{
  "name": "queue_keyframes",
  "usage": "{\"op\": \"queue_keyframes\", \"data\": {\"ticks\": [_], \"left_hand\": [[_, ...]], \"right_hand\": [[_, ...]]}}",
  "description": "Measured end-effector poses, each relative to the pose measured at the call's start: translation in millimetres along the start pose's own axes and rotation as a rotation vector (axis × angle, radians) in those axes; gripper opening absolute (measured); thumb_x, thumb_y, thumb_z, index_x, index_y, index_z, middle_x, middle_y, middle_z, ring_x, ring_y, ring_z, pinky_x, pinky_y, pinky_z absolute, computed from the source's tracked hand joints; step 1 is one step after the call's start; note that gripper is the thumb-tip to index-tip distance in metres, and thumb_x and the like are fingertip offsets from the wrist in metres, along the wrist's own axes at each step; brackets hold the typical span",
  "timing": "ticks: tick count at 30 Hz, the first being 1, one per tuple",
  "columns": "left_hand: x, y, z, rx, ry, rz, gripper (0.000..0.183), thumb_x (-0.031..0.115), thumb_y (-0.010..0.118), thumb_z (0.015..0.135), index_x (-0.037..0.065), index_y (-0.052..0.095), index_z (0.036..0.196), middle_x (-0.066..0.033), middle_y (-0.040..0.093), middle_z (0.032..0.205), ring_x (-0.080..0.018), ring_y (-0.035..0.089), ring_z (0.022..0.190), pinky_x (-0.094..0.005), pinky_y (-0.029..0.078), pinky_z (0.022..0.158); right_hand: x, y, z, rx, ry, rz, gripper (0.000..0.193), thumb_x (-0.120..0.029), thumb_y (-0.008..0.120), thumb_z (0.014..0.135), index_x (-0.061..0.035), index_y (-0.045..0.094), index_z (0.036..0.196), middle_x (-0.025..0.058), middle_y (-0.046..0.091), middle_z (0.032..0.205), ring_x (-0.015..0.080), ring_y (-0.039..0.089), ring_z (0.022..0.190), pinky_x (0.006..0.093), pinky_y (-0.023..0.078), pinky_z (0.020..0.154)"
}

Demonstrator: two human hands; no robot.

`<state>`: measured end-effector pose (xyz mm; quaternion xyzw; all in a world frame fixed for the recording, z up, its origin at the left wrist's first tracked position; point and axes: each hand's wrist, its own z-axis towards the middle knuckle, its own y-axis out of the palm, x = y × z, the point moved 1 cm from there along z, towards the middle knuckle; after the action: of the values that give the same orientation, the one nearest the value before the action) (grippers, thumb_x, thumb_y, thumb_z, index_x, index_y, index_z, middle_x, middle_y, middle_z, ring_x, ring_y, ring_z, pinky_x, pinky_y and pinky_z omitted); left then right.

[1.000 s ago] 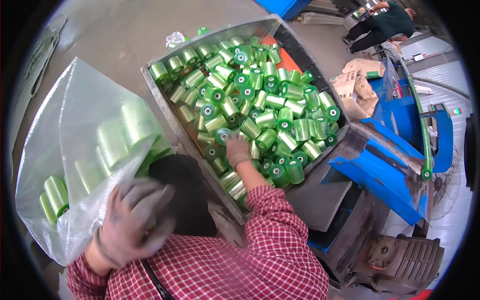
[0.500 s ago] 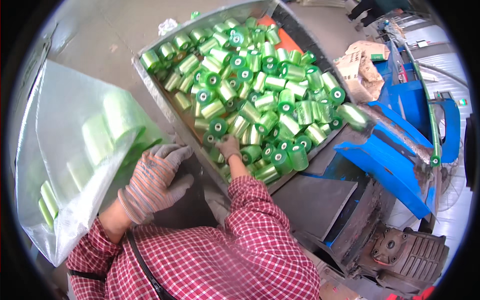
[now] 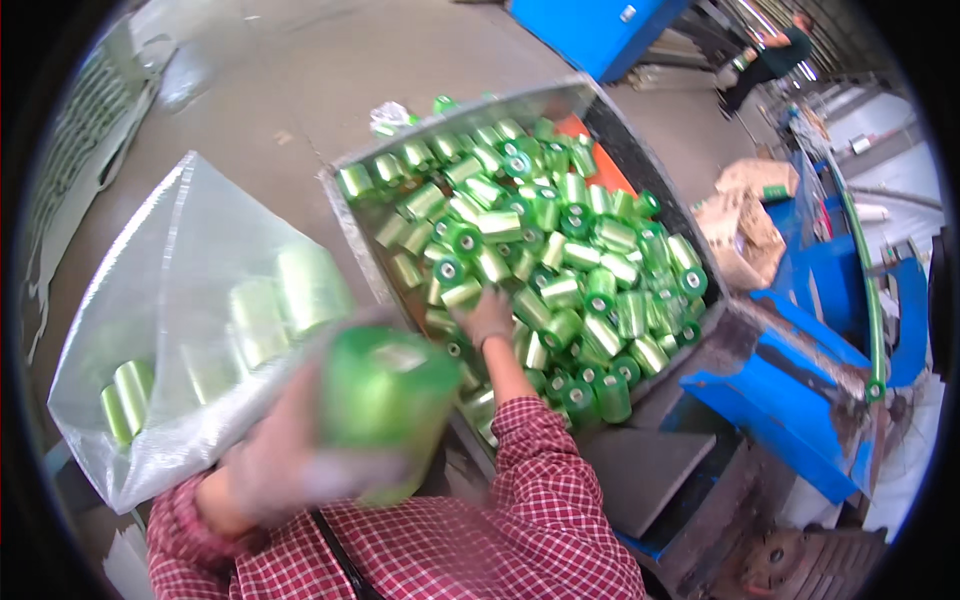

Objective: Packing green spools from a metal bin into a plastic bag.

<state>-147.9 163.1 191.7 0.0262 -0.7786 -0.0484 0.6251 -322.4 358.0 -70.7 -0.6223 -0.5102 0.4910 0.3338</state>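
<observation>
My left hand (image 3: 285,455), gloved and smeared by motion, is closed round green film rolls (image 3: 385,385) close in front of my body. At least one large roll shows there, with more green below it. To its left, a clear plastic bag (image 3: 215,225) stands open with several green rolls (image 3: 262,318) inside. My right hand (image 3: 488,318), also gloved, reaches into a metal bin (image 3: 352,232) heaped with small green rolls (image 3: 560,292). It touches rolls near the bin's left side; its fingertips are blurred among them, so their grip is unclear.
Blue machine parts (image 3: 770,410) and a dark flat plate (image 3: 655,470) stand right of the bin. Beyond are an opened brown paper package (image 3: 740,235), a blue cabinet (image 3: 600,30) and a person (image 3: 780,60) standing. Crumpled clear plastic (image 3: 390,118) lies behind the bin.
My left hand, empty with fingers apart before, now holds green film rolls. My right hand stays in the bin, a little farther in. The view has shifted, showing more of the floor beyond.
</observation>
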Motion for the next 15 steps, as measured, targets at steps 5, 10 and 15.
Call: {"op": "queue_keyframes", "data": {"ticks": [5,10,15], "left_hand": [[45,-109,-141,0.96,0.277,0.427,0.066,0.006,0.067,0.075,0.0,0.036,0.133,-0.0122,0.055,0.112,-0.0199,0.057,0.098,-0.0302,0.046,0.088],[-23,-122,-181,0.391,-0.396,0.27,0.087,0.017,0.076,0.067,-0.001,0.028,0.137,-0.014,0.05,0.121,-0.023,0.05,0.11,-0.0354,0.04,0.097],[27,-124,-92,0.473,-0.315,0.095,0.063,0.032,0.065,0.08,-0.007,0.04,0.122,-0.017,0.058,0.099,-0.0225,0.061,0.084,-0.0333,0.054,0.072]], "right_hand": [[52,112,4,-0.073,0.085,-0.146,0.085,-0.041,0.073,0.067,-0.009,0.033,0.136,0.0224,0.04,0.134,0.0338,0.045,0.121,0.041,0.038,0.1],[60,29,-43,-0.003,-0.049,1.237,0.074,-0.021,0.073,0.074,-0.0027,0.035,0.134,0.0184,0.047,0.126,0.0278,0.051,0.112,0.0384,0.043,0.093],[86,-69,-90,0.288,-0.202,1.555,0.071,-0.053,0.06,0.081,-0.0099,0.038,0.133,0.01,0.052,0.121,0.0324,0.055,0.103,0.046,0.047,0.088]]}}
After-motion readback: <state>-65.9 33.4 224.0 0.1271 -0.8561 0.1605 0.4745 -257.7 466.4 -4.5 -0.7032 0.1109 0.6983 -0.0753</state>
